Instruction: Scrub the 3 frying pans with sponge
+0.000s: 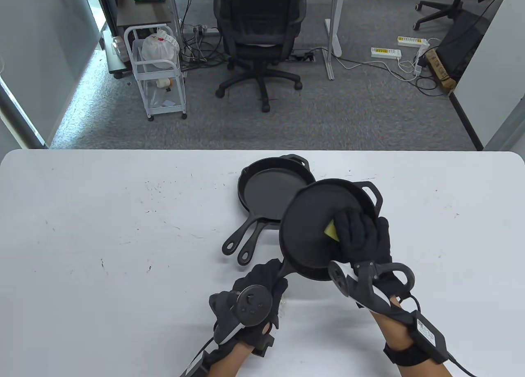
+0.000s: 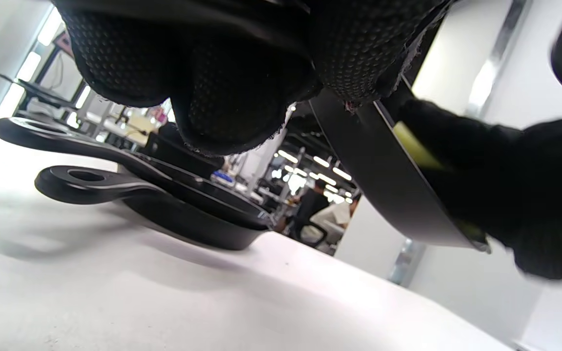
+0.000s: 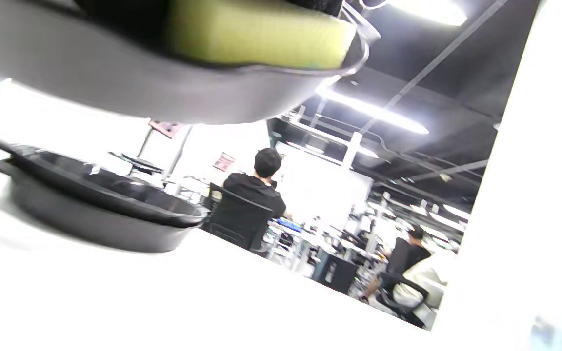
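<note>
My left hand [image 1: 262, 282] grips the handle of a black frying pan [image 1: 316, 225] and holds it tilted above the table. My right hand [image 1: 361, 233] lies inside that pan, pressing a yellow sponge [image 1: 330, 231] against its bottom. The sponge [image 3: 256, 31] fills the top of the right wrist view, lying in the raised pan [image 3: 115, 92]. Two more black pans [image 1: 270, 188] lie stacked on the table behind it, handles pointing to the near left. In the left wrist view the stacked pans [image 2: 164, 195] lie at left and the held pan [image 2: 383, 185] slants at right.
The white table [image 1: 102, 229] is scuffed with small dark marks. Beyond its far edge stand an office chair [image 1: 260, 36], a white wire cart [image 1: 158, 69] and power strips on grey carpet. People sit at desks in the background of the wrist views.
</note>
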Action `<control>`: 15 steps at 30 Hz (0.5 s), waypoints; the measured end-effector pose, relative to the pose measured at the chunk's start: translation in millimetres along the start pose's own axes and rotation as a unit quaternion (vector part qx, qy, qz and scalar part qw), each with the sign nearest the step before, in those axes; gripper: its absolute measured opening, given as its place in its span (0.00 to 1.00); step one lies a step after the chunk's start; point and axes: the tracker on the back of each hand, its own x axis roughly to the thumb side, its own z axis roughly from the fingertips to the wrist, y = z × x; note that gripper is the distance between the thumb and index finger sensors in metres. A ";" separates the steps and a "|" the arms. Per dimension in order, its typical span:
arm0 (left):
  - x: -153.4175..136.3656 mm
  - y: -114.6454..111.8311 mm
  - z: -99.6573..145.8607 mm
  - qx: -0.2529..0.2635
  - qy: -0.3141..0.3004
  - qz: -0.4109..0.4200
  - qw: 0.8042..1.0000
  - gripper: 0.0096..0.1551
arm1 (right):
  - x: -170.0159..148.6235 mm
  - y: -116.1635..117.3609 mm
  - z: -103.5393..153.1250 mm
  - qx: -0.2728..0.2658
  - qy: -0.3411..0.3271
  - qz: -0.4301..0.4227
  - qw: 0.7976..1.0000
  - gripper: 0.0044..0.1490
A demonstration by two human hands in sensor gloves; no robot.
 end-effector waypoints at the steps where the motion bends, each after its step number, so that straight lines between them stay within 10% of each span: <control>1: 0.1 -0.2 0.8 0.004 -0.003 -0.010 1.000 0.33 | 7.2 -1.2 5.9 0.001 -0.007 0.005 1.000 0.48; 8: 8.6 -5.2 4.6 -0.015 -0.029 -0.034 0.999 0.33 | 49.5 -30.9 3.8 -0.022 -0.019 -0.040 0.999 0.48; 15: 11.4 -2.1 5.3 0.000 -0.053 -0.064 0.997 0.34 | 1.2 -34.2 -25.7 -0.035 0.099 -0.098 0.990 0.49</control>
